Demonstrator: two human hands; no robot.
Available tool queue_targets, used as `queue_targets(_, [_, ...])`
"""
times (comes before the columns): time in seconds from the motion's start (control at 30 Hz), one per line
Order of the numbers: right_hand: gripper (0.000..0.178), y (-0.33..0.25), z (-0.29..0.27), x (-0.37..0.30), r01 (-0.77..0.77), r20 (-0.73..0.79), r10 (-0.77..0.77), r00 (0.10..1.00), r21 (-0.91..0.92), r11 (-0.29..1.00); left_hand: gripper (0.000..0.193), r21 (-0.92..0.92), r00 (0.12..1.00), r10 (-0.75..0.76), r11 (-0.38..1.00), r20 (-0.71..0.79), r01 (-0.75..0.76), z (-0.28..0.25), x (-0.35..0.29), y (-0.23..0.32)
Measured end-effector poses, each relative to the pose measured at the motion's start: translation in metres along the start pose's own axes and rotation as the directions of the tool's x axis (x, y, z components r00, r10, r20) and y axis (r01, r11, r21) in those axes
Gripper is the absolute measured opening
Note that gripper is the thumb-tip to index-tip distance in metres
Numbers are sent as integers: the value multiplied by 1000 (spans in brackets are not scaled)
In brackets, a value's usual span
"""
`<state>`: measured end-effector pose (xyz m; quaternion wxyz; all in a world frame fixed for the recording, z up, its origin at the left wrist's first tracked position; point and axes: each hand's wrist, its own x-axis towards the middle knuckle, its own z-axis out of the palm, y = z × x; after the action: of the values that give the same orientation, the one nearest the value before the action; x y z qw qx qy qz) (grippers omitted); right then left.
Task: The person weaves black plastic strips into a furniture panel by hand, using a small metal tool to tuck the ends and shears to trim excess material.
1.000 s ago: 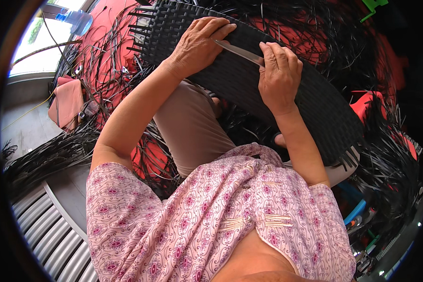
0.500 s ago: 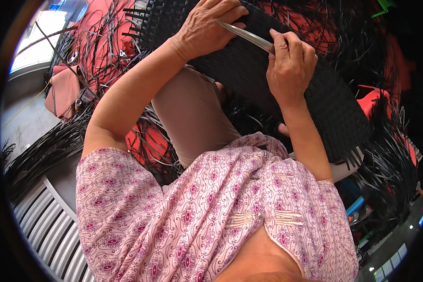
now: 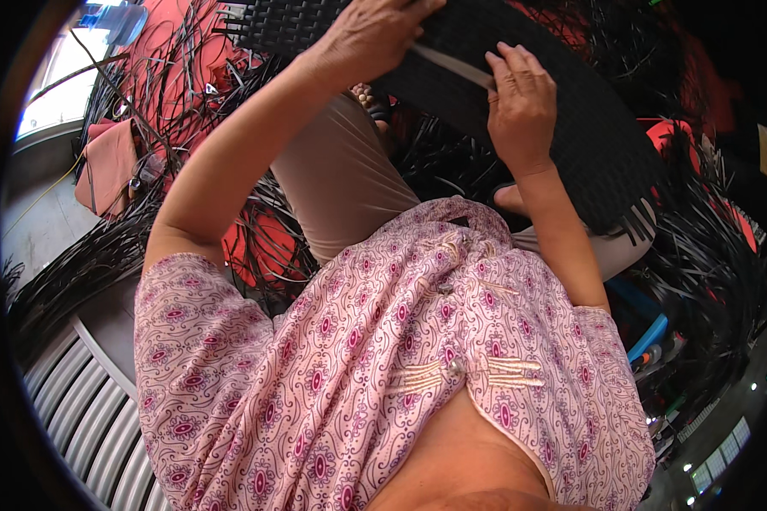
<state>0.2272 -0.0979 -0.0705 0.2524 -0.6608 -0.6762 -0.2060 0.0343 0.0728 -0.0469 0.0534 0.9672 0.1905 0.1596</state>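
Note:
A black woven panel of flat strips lies slanted across my lap, with loose strip ends at both ends. My right hand rests over it, fingers bent round the near end of a slim, tapered metal blade. The blade lies along the panel's surface and points toward my left hand, which hides its tip. My left hand is at the top edge of the view, fingers curled against the panel. What they pinch is hidden.
Loose black strips lie in bundles and tangles around me on a red floor covering. A pinkish cloth pouch is at the left. Grey slats are at the lower left. A red plastic thing is at the right.
The panel and my left hand have shifted up the view. The blade now lies flatter against the panel, with its tip hidden. My right hand's fingers have straightened somewhat.

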Motion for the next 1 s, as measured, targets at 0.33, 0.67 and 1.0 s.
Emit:
queue_targets(0.33, [28, -16, -8, -32, -40, 23, 40, 999, 36, 999, 76, 44, 991, -117, 992, 58, 115, 14, -49, 45])
queue_targets(0.67, [28, -24, -25, -62, -117, 37, 111, 993, 221, 968, 79, 28, 985, -146, 989, 89, 144, 13, -71, 66])
queue_targets(1.0, [45, 55, -54, -87, -215, -58, 209, 976, -160, 963, 63, 15, 971, 89, 996, -220, -88, 44, 25, 95])
